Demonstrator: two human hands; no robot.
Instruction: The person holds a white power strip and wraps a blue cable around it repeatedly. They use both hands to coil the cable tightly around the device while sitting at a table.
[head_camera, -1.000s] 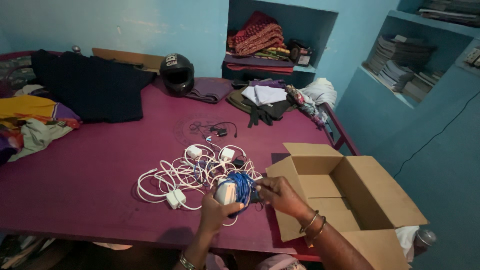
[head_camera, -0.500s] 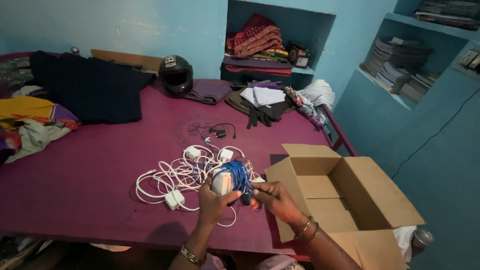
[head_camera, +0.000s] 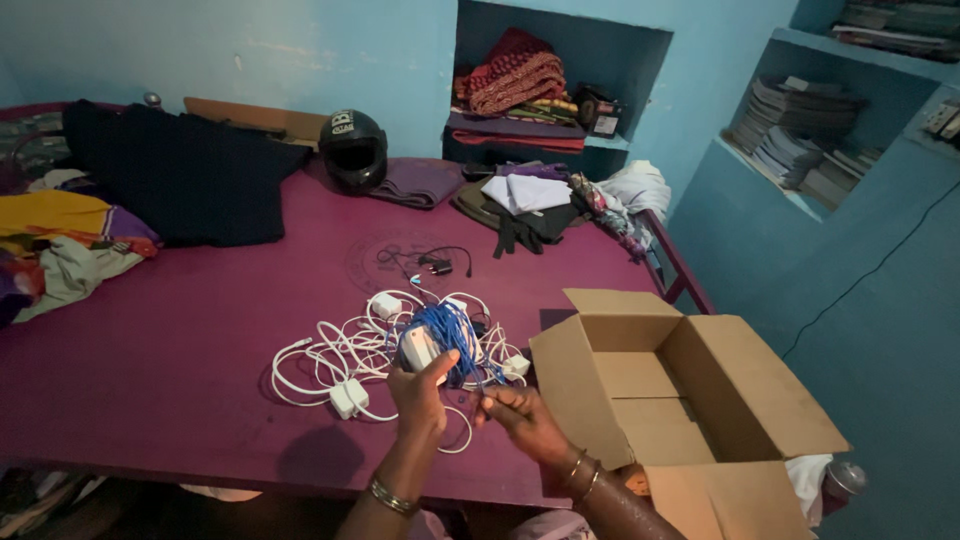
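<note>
1. The left hand (head_camera: 418, 392) grips a white adapter (head_camera: 417, 349) wrapped in a blue cable (head_camera: 448, 335), held just above the white cable tangle (head_camera: 350, 360) on the purple bed (head_camera: 180, 340)
2. The right hand (head_camera: 518, 415) pinches the loose blue cable end
3. The person should keep that end taut and lay each turn beside the last
4. The open cardboard box (head_camera: 690, 390) stands just right of the hands
5. A black helmet (head_camera: 353, 148) lies well apart
</note>
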